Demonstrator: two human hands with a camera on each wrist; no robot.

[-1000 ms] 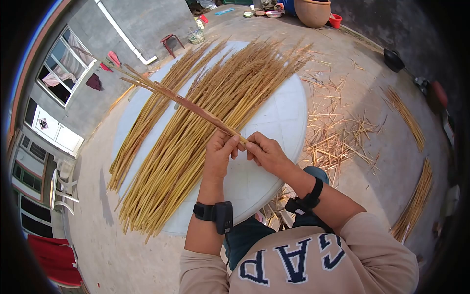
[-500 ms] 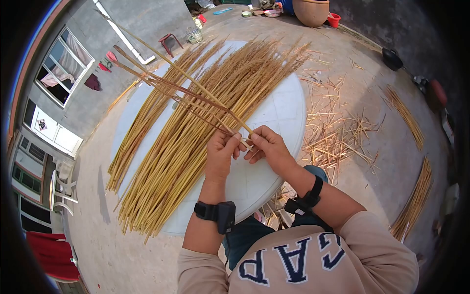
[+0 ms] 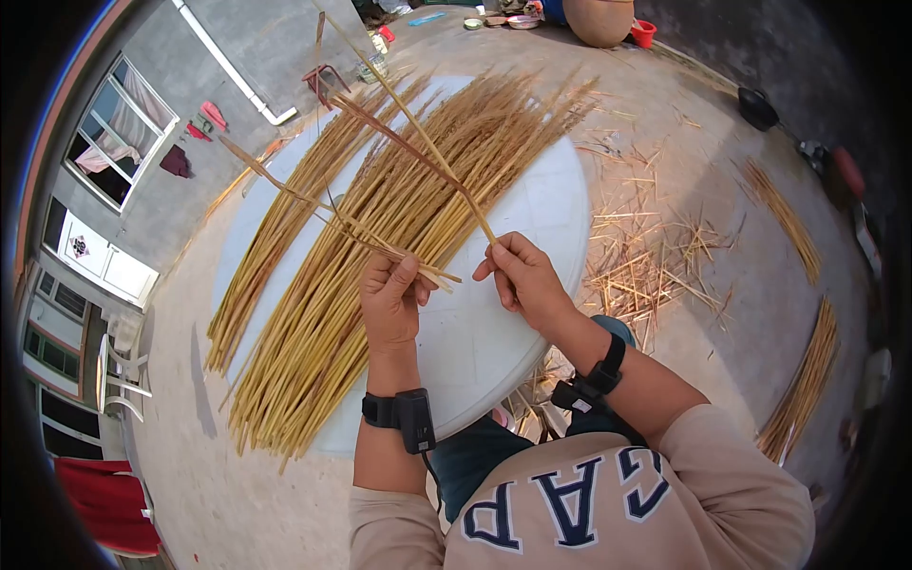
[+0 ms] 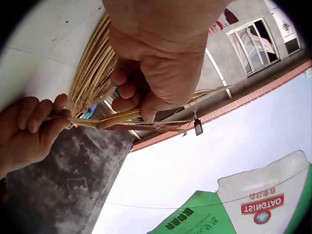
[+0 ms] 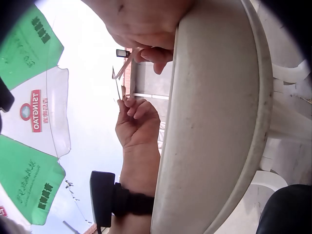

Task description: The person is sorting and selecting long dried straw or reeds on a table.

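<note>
Over the near part of a round white table [image 3: 546, 218], both hands work at dry plant material in the head view. My left hand [image 3: 389, 299] pinches peeled, straw-coloured leaf strips [image 3: 294, 193] between thumb and fingers; their long ends trail up to the left. A slim stalk [image 3: 427, 142] is pinched by its lower end in my right hand [image 3: 527, 283], a reddish-brown husk [image 3: 404, 142] hanging along it. Beneath the strips lies a broad bundle of stalks with feathery heads [image 3: 351, 285]. The hands stand a short gap apart.
A narrower row of stalks [image 3: 256, 275] lies at the table's left. Broken straw [image 3: 655, 247] litters the ground on the right, with two bundles [image 3: 784, 223] farther out. A white chair [image 3: 123, 370] stands left, a clay pot [image 3: 598, 19] at the back.
The hands have moved apart, the left one going left with the pale strips. The stalk in the right hand now points more steeply upward, separated from those strips.
</note>
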